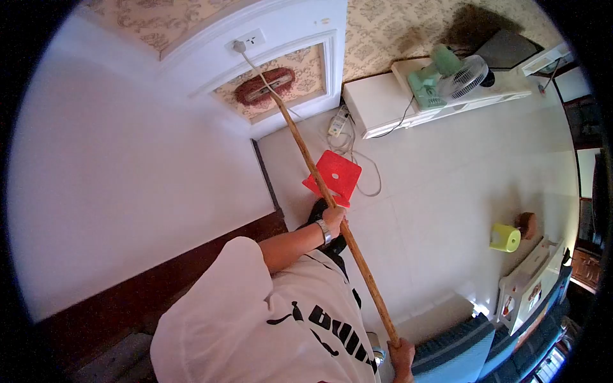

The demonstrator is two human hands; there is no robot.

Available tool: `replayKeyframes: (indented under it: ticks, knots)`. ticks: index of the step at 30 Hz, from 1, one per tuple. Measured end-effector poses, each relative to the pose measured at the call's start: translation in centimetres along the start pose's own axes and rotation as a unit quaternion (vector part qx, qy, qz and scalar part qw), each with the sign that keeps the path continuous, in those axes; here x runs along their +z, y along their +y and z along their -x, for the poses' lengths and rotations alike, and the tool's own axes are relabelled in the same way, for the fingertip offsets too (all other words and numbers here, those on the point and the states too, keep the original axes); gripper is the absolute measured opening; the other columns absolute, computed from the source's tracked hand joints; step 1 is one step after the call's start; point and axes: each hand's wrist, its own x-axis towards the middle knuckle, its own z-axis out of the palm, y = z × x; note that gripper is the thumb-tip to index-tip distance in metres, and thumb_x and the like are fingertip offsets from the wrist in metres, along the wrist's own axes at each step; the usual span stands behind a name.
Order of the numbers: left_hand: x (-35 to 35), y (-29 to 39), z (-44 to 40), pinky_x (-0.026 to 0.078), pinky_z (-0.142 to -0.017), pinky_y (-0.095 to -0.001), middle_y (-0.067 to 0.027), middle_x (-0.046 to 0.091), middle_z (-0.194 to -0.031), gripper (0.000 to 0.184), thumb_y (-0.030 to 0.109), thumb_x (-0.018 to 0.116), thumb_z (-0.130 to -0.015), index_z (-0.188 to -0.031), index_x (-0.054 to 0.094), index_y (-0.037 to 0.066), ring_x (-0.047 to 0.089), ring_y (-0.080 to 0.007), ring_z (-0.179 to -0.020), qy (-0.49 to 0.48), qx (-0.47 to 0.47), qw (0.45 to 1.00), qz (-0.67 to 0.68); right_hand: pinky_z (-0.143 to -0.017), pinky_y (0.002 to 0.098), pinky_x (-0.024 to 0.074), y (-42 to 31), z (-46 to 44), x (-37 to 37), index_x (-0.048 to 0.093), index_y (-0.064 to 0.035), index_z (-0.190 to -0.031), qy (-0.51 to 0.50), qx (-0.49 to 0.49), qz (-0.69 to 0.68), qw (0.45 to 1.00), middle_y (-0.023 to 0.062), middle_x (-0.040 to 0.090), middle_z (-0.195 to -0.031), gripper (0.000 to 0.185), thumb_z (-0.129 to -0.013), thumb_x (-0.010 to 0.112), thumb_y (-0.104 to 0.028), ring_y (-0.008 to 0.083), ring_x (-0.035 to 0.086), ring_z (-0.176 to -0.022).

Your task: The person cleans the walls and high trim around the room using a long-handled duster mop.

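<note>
A long wooden pole (366, 268) runs from the lower middle up to a reddish-brown brush head (265, 86), which rests against the patterned wall panel under a socket. My left hand (334, 220), with a watch on the wrist, is wrapped round the middle of the pole. Near the pole's lower end my right hand (401, 357) is closed round it. Behind the pole, just beyond my left hand, stands a red plastic stool (338, 175). A plug with a white cable sits in the wall socket (253, 39), and the cable crosses the brush head.
A power strip (338, 121) and loose cables lie on the floor (434, 191) by a low white cabinet (377, 102) bearing a green fan (431, 83). Further right are a yellow-green stool (505, 237) and a white table (530, 287). A blue-grey seat (456, 351) is at lower right.
</note>
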Motion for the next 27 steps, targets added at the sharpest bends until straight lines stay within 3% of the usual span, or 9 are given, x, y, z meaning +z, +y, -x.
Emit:
replayKeyframes:
  ticks: [3,5,6,11,17,20,27]
  knots:
    - [0.3,-1.0,1.4,0.043,-0.047,-0.0355,-0.0074,0.045,-0.059,0.007,0.006,0.051,-0.068,-0.066,0.044,0.006,0.048,-0.022,-0.051,-0.018,0.011,1.0,0.014,-0.053,0.0456,0.043,2.7,-0.1,0.5,0.054,-0.0042,-0.063,0.023,-0.01,-0.026,0.999,0.0185,0.055,-0.061,0.034,-0.066,0.069,-0.035,0.0398,0.055,-0.059]
    - [0.5,-1.6,1.8,0.044,-0.048,-0.0354,-0.0071,0.045,-0.06,0.008,0.006,0.052,-0.068,-0.066,0.044,0.006,0.049,-0.0221,-0.052,-0.01,0.005,1.0,0.029,-0.053,0.0455,0.0427,3.4,0.2,-0.2,0.053,-0.0043,-0.064,0.032,-0.066,-0.025,0.997,0.0181,0.055,-0.061,0.033,-0.065,0.07,-0.032,0.0394,0.054,-0.059]
    - [0.4,-1.5,2.4,0.044,-0.048,-0.0352,-0.0067,0.045,-0.06,0.008,0.007,0.053,-0.068,-0.068,0.044,0.007,0.048,-0.0217,-0.052,-0.029,0.013,0.999,0.023,-0.052,0.045,0.0425,3.6,0.2,-0.1,0.052,-0.004,-0.063,0.038,-0.033,-0.037,0.998,0.0176,0.054,-0.06,0.032,-0.065,0.071,-0.03,0.0388,0.054,-0.058]
    - [-0.1,-1.7,5.2,0.044,-0.049,-0.0352,-0.0055,0.045,-0.063,0.01,0.01,0.052,-0.072,-0.073,0.043,0.008,0.048,-0.0205,-0.052,-0.027,0.078,0.996,0.023,-0.052,0.0443,0.0425,4.9,0.7,0.6,0.053,-0.0032,-0.066,0.02,-0.062,-0.062,0.996,0.0175,0.054,-0.058,0.03,-0.065,0.07,-0.028,0.0382,0.055,-0.057]
    - [-2.1,-0.7,4.3,0.046,-0.055,-0.0369,-0.0055,0.046,-0.068,0.012,0.013,0.057,-0.069,-0.073,0.046,0.009,0.05,-0.0207,-0.057,-0.02,0.03,0.999,-0.022,-0.052,0.0429,0.0436,2.2,2.4,0.6,0.054,-0.0021,-0.069,-0.023,-0.071,-0.121,0.99,0.0195,0.056,-0.061,0.029,-0.065,0.069,-0.026,0.0385,0.056,-0.06]
    - [-3.2,-0.4,3.4,0.046,-0.052,-0.0373,-0.0066,0.046,-0.064,0.011,0.011,0.055,-0.07,-0.07,0.044,0.009,0.05,-0.0212,-0.055,-0.016,0.032,0.999,-0.027,-0.053,0.043,0.0444,-0.8,2.7,-0.5,0.054,-0.0022,-0.068,-0.053,-0.018,-0.142,0.988,0.0196,0.056,-0.062,0.028,-0.066,0.068,-0.027,0.0385,0.057,-0.062]
    - [-9.4,-1.8,-4.8,0.043,-0.051,-0.0397,-0.0085,0.044,-0.063,0.011,0.01,0.053,-0.068,-0.068,0.042,0.007,0.048,-0.0237,-0.053,-0.002,-0.008,1.0,-0.011,-0.063,0.0486,0.045,-7.6,3.9,-3.5,0.054,-0.0049,-0.078,-0.12,0.043,-0.055,0.99,0.0217,0.058,-0.069,0.033,-0.07,0.061,-0.036,0.0411,0.057,-0.07]
